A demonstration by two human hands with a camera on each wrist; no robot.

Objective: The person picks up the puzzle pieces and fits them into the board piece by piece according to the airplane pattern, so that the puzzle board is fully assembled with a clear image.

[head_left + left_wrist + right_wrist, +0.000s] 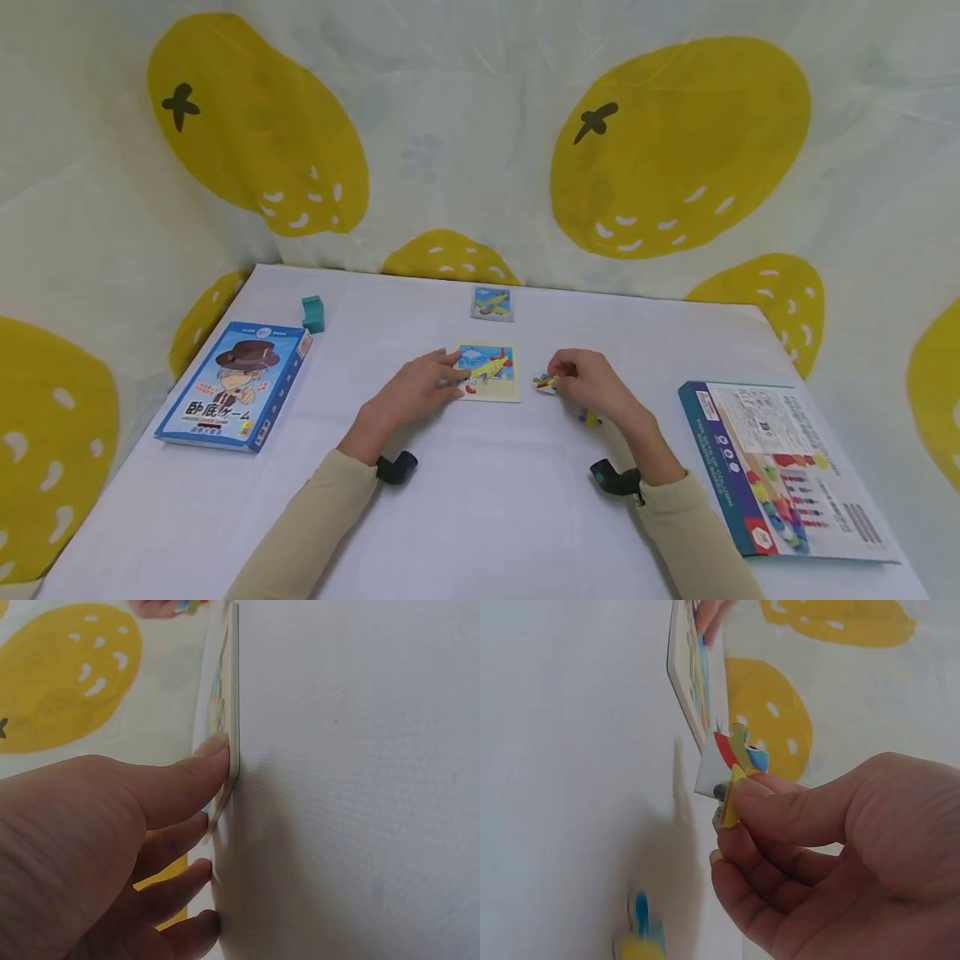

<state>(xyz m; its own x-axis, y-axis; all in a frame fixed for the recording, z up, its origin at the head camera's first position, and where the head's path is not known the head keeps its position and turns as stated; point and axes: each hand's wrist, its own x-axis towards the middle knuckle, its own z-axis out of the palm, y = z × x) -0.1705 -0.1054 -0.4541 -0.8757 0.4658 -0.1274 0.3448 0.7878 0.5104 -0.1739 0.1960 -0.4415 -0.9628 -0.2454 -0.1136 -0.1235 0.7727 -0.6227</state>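
A square jigsaw puzzle board (508, 395) with a yellow airplane on a blue sky lies mid-table, pieces set in its frame. My left hand (420, 382) rests at its left side, fingers spread; in the left wrist view the thumb (214, 754) presses the board's edge. To the right of the board, my right hand (592, 385) pinches a small puzzle piece (733, 796) between thumb and fingers. Red, green and blue printed parts (739, 750) show just beyond its fingertips; whether they are one piece or several I cannot tell. Another loose piece (589, 418) lies beneath the right hand.
A small airplane picture card (492, 304) lies behind the board. At left are a blue game box (232, 387) and a teal block (313, 314). A larger flat box (787, 471) lies at right. A patterned curtain (457, 167) hangs along the table's back edge.
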